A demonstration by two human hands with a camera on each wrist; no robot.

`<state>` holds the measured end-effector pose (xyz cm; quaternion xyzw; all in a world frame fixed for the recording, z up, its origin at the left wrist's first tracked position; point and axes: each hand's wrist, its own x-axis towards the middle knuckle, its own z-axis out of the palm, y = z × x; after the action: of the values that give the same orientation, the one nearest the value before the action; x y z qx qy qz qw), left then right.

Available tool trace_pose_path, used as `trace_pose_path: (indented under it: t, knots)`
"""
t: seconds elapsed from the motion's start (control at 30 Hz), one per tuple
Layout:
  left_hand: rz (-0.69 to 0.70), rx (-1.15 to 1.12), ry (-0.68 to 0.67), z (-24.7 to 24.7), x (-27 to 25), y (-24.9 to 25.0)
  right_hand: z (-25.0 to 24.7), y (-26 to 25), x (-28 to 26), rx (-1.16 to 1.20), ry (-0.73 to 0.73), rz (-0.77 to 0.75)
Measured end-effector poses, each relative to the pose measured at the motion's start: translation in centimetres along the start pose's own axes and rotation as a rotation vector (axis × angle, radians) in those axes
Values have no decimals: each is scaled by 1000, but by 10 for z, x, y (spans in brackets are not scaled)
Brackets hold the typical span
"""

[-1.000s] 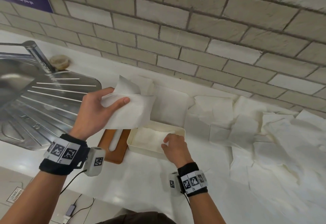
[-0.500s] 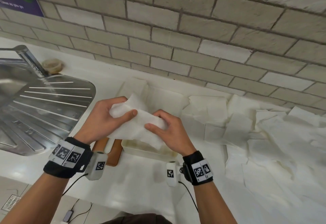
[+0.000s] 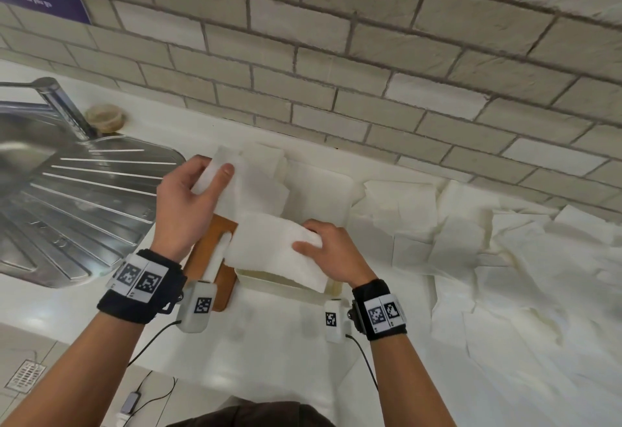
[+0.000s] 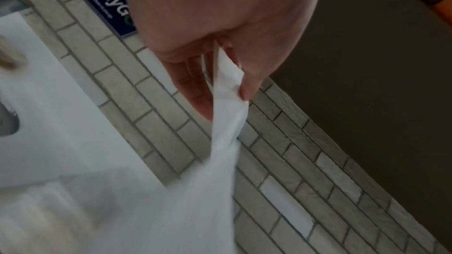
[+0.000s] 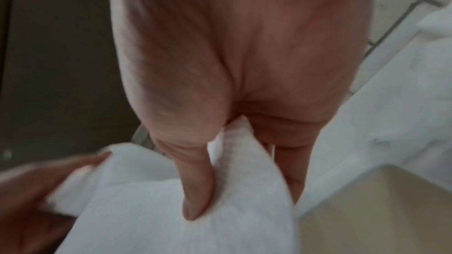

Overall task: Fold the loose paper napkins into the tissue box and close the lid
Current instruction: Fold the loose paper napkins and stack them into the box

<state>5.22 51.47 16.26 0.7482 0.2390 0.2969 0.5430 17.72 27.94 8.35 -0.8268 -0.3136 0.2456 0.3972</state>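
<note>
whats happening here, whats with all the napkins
A person is folding a white paper napkin above an open cream tissue box on a white counter. The left hand pinches one end of it and the right hand grips the other. The box's wooden lid lies beside it, still off. Many loose napkins are spread over the counter to the right, beside a steel sink drainboard.

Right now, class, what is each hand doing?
Left hand: closed, pinching the far end of the paper napkin.
Right hand: closed, gripping the near end of the same napkin.
</note>
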Motion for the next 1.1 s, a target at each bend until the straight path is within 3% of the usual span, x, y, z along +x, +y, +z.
trace_pose_path:
  t: [0.13, 0.2, 0.37, 0.47, 0.57, 0.63, 0.7, 0.83, 0.9, 0.97, 1.1]
  knots:
    - [44, 100, -80, -8, 0, 3, 17, 15, 22, -400, -206, 189]
    - [81, 136, -126, -9, -2, 3, 28, 18, 25, -610, -282, 187]
    - [119, 177, -234, -6, -9, 6, 33, 9, 21, -865, -284, 163]
    - [127, 204, -305, -3, -13, 9, 11, -4, 11, -757, -201, 186]
    - [145, 211, -410, -1, -18, 16, -18, -22, -8, -298, -21, -34]
    - [154, 184, -474, 6, -21, 23, -27, -48, -23, -26, -53, -167]
    - [173, 116, -495, 15, -22, 29, -27, -62, -28, 141, -63, -179]
    - [162, 22, -288, 24, -21, 16, -22, -38, -27, 287, 171, -39]
    - [128, 115, -176, 27, -22, -6, -17, -14, -28, 391, 307, 78]
    - [119, 320, -146, 32, -21, -43, -6, 7, -29, 326, 417, 192]
    - [139, 789, -275, 52, -25, -107, 27, 37, -27, -294, 472, 281]
